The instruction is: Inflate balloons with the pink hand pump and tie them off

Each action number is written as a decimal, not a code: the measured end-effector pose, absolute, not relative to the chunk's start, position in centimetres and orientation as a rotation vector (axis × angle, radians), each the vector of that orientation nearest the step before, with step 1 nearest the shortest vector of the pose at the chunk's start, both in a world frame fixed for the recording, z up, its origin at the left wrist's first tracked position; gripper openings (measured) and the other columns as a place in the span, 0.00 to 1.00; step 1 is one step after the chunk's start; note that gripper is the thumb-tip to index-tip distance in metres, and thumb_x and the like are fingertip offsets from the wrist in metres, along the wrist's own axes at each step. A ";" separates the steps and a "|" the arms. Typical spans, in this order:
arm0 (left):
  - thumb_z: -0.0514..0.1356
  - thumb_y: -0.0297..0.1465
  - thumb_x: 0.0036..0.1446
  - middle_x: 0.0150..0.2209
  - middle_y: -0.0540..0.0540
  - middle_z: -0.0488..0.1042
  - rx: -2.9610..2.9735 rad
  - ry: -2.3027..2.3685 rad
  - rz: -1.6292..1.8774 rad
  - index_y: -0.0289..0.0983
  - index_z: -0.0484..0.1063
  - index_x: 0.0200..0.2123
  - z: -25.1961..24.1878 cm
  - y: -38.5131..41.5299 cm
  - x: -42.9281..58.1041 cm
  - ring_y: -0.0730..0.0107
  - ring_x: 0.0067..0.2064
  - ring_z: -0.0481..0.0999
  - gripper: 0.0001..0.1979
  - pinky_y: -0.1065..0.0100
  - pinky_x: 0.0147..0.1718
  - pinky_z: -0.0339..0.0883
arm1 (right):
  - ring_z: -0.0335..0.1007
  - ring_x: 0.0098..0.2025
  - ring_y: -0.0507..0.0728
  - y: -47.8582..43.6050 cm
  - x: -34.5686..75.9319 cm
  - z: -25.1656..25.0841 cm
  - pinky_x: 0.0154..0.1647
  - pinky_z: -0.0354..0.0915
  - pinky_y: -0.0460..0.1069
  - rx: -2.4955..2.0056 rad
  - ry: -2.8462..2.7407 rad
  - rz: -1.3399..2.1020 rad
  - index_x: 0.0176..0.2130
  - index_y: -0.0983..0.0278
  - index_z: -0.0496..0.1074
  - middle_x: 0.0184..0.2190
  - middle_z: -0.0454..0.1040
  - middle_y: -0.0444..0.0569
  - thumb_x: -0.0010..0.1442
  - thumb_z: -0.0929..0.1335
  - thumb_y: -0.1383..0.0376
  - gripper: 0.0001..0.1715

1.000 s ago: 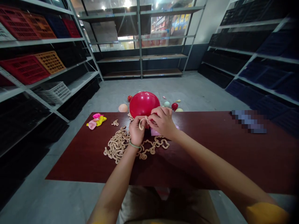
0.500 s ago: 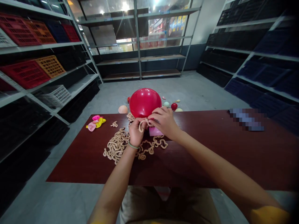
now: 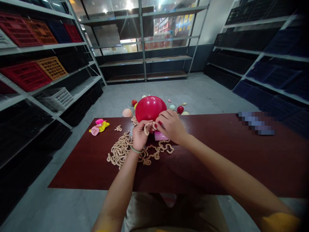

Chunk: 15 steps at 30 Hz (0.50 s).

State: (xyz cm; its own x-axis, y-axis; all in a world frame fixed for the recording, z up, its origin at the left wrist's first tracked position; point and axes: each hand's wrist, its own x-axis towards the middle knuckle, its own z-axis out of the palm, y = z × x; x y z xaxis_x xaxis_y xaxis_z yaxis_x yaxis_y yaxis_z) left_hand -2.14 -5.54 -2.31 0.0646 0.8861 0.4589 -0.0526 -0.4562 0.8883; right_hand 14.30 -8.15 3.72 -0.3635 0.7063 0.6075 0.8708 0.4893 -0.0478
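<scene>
A large inflated red balloon (image 3: 150, 108) stands over the table's far edge, its near end at my fingers. My left hand (image 3: 141, 132) is closed on a beige curled cord (image 3: 146, 129) beside the balloon's near end. My right hand (image 3: 172, 126) has its fingers pinched at the balloon's neck, where a bit of red shows between the fingertips. Just below the hands lies a pink object (image 3: 160, 136), partly covered. A heap of beige curled cords (image 3: 119, 150) lies left of my left wrist, and more looped cords (image 3: 166, 148) lie to the right.
Pink and yellow deflated balloons (image 3: 99, 127) lie on the dark red table (image 3: 79, 161) at left. A blurred-out item (image 3: 256, 123) sits at right. Small balloons (image 3: 180, 110) rest on the floor beyond. Shelves with crates (image 3: 52, 68) stand around.
The red balloon has sunk slightly and looks lower and flatter. My left hand has shifted a little to the left. Red now shows at my right fingertips.
</scene>
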 end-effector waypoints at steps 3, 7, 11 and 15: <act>0.63 0.41 0.59 0.27 0.49 0.77 1.514 0.888 1.528 0.38 0.78 0.37 -2.1 -5.6 -2.0 0.71 0.27 0.74 0.12 0.70 0.29 0.68 | 0.60 0.44 0.60 -8.1 14.0 3.7 0.44 0.54 0.55 -1.299 -2.180 -0.408 0.35 0.64 0.73 0.37 0.72 0.52 0.66 0.63 0.62 0.13; 0.63 0.41 0.60 0.25 0.50 0.74 1.482 0.891 1.560 0.37 0.74 0.35 -1.9 -5.8 -2.1 0.73 0.25 0.72 0.12 0.71 0.27 0.66 | 0.60 0.43 0.60 -8.2 13.7 3.8 0.43 0.54 0.55 -1.298 -2.186 -0.466 0.34 0.64 0.73 0.37 0.72 0.53 0.65 0.62 0.64 0.13; 0.62 0.41 0.61 0.24 0.52 0.72 1.439 0.869 1.595 0.37 0.71 0.33 -1.7 -5.9 -2.2 0.74 0.25 0.71 0.12 0.71 0.27 0.66 | 0.59 0.41 0.60 -8.3 13.6 3.6 0.41 0.54 0.55 -1.306 -2.182 -0.562 0.33 0.64 0.72 0.35 0.71 0.53 0.64 0.62 0.65 0.12; 0.61 0.42 0.61 0.26 0.51 0.72 1.405 0.903 1.599 0.38 0.71 0.35 -1.7 -5.9 -2.1 0.75 0.25 0.69 0.13 0.72 0.26 0.65 | 0.57 0.40 0.61 -8.2 13.7 2.7 0.40 0.54 0.55 -1.327 -2.151 -0.611 0.33 0.65 0.71 0.34 0.71 0.55 0.62 0.62 0.67 0.10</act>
